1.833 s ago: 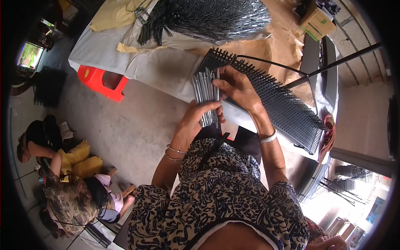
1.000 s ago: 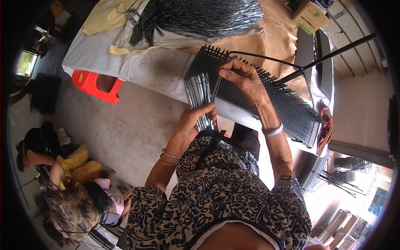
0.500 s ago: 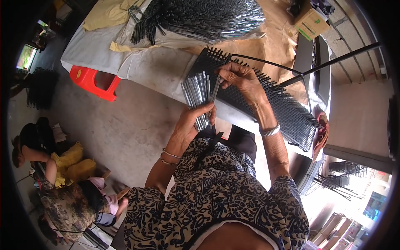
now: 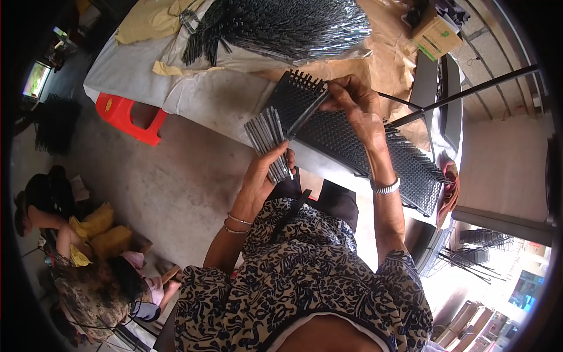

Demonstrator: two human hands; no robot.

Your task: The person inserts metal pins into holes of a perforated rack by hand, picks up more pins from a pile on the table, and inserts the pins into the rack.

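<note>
Holding a fanned bundle of grey metal strips (image 4: 268, 142) in our left hand (image 4: 262, 176), fingers curled tight round it, we pinch a single strip (image 4: 305, 114) with the right hand (image 4: 358, 105) at the near-left end of the black pin rack (image 4: 358, 144). By our judgement, loading has barely begun: the bundle is still thick. Whether any slots are filled is hard to make out.

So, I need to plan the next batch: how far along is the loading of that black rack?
Most of the black rack already bristles with pins. The left hand holds a fan of grey metal pins, and the right hand is at the rack's near end. A big heap of loose pins on the table is left.
</note>
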